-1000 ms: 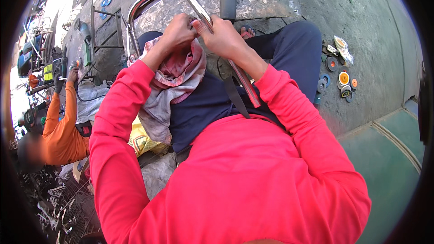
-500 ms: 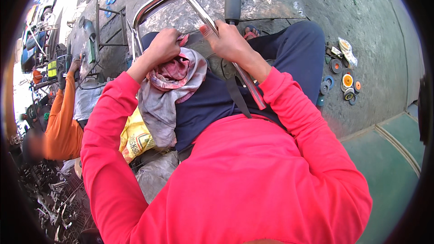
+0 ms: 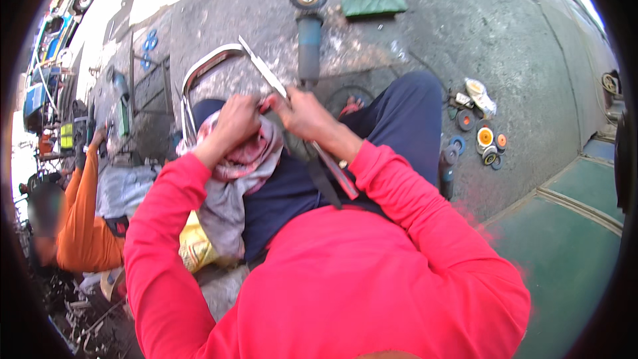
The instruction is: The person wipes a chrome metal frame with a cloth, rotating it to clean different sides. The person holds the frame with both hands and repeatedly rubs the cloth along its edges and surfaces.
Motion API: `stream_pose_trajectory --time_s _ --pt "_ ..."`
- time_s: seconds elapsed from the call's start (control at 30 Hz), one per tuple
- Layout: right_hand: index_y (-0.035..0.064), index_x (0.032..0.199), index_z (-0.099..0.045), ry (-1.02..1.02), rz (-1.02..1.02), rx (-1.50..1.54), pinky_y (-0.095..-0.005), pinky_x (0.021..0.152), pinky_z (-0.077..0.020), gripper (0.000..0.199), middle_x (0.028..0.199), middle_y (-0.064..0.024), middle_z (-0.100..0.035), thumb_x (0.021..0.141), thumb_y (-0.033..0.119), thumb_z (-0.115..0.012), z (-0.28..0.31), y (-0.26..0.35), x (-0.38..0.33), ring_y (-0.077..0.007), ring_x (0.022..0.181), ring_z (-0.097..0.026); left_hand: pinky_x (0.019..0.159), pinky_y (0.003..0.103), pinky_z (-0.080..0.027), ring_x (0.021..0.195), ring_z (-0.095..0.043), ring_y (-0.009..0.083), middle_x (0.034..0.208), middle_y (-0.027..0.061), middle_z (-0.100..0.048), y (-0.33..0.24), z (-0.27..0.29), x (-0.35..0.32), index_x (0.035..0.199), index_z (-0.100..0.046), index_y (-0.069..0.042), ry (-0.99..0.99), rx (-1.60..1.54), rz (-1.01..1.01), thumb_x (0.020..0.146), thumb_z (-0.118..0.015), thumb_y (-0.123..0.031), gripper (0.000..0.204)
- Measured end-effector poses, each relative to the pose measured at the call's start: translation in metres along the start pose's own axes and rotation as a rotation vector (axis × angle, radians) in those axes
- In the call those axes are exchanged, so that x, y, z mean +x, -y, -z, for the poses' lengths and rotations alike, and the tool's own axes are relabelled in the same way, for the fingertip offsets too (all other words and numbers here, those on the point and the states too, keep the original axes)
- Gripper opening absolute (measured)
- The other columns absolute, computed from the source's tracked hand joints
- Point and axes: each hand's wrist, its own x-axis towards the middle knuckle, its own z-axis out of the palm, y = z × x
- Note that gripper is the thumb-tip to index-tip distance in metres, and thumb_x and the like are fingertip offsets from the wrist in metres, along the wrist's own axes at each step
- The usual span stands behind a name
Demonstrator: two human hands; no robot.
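In the head view, we see a shiny bent metal tube [image 3: 267, 74] slanting above the dark trousers [image 3: 409, 116], its curved part reaching forward and left, its lower end near the waist. The right hand [image 3: 306, 117] has a narrow grip wrapped around the straight length. The left hand [image 3: 238, 119] is close beside it, its grip curled, seemingly on a reddish fold of the cloth [image 3: 229, 218]. We judge the step in hand to be steadying the tube while the left hand handles the cloth. Any move from here calls for a firm right grip and bunched cloth; whether cloth touches metal, we cannot tell. Ahead, a grinder [image 3: 310, 43] lies near a green block [image 3: 374, 5].
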Motion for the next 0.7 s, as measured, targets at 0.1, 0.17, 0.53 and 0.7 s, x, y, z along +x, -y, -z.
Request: stream_pose_trajectory --time_s 0.1,0.17,0.53,0.7 --pt "-0.0021 0.114 -0.058 -0.084 0.053 -0.051 -0.0469 0.078 -0.0504 0.056 0.096 -0.0325 -0.063 0.095 0.05 -0.051 -0.002 -0.004 0.003 -0.048 0.094 -0.062 0.076 0.053 -0.048 0.081 -0.061 0.0458 0.08 0.0288 -0.063 0.002 0.001 -0.009 0.082 -0.066 0.001 -0.065 -0.046 0.057 0.07 -0.054 -0.003 0.018" --pt "-0.0097 0.108 -0.057 0.036 -0.086 -0.086 -0.0462 0.081 -0.0496 0.067 0.098 -0.0349 -0.062 0.094 0.055 -0.048 0.002 -0.004 0.007 -0.0472 0.097 -0.062 0.075 0.052 -0.049 0.074 -0.062 0.0461 0.074 0.0271 -0.063 -0.002 -0.003 -0.007 0.075 -0.065 0.001 -0.002 -0.106 0.043 0.07 -0.054 -0.002 0.013" --pt "-0.0068 0.103 -0.058 0.064 -0.032 -0.057 -0.0455 0.071 -0.0483 0.07 0.084 -0.03 -0.064 0.094 0.061 -0.044 0.006 -0.032 0.013 -0.0395 0.08 -0.066 0.067 0.052 -0.051 0.072 -0.063 0.0438 0.078 0.026 -0.063 -0.004 -0.044 0.018 0.087 -0.058 0.002 0.024 0.155 -0.136 0.074 -0.056 -0.004 0.015" --pt "-0.0056 0.1 -0.059 0.074 -0.119 -0.088 -0.0447 0.069 -0.0474 0.066 0.08 -0.0259 -0.063 0.095 0.058 -0.045 0.012 -0.025 0.015 -0.0357 0.074 -0.064 0.073 0.05 -0.049 0.076 -0.061 0.0441 0.079 0.0264 -0.063 0.005 0.0 0.014 0.088 -0.06 0.001 -0.058 0.166 0.029 0.076 -0.06 -0.01 0.016"
